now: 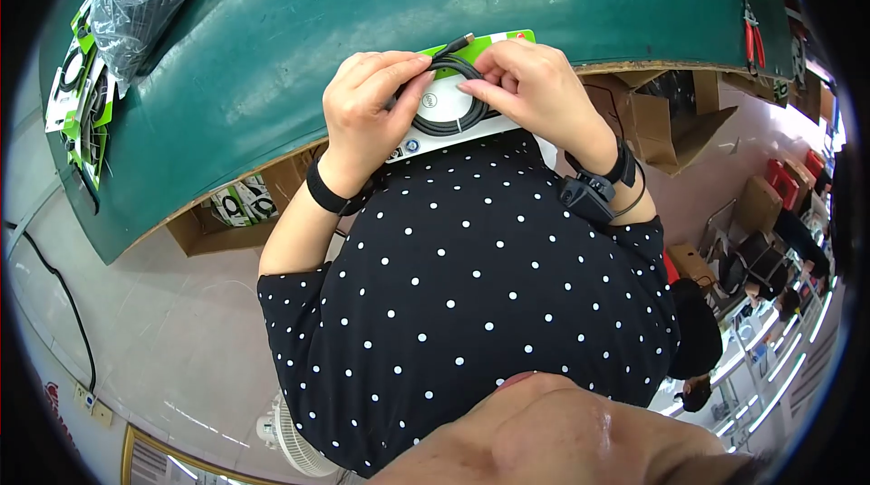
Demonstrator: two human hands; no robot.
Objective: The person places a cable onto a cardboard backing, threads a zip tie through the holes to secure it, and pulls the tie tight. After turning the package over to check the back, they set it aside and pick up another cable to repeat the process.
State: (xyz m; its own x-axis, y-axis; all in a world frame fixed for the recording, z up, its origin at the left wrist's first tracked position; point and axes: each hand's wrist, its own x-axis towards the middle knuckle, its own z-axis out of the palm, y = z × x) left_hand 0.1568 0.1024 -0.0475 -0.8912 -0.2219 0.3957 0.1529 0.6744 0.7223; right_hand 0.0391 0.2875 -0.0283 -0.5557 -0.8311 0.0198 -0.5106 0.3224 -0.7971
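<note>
A glossy dark-green worktop (263,41) spans the room, a clear plastic bag (136,9) at its left. By its near edge, a coiled black cable (439,130) lies against a flat green-and-white card (455,104). The left hand (367,104) pinches the coil between nearly closed fingers; the right hand's (544,86) curl beside it, grip unclear.

Plast. cable (439,130), smooth paper card (442,101), glossy tbl (272,50), matt cardbd box (647,127)
</note>
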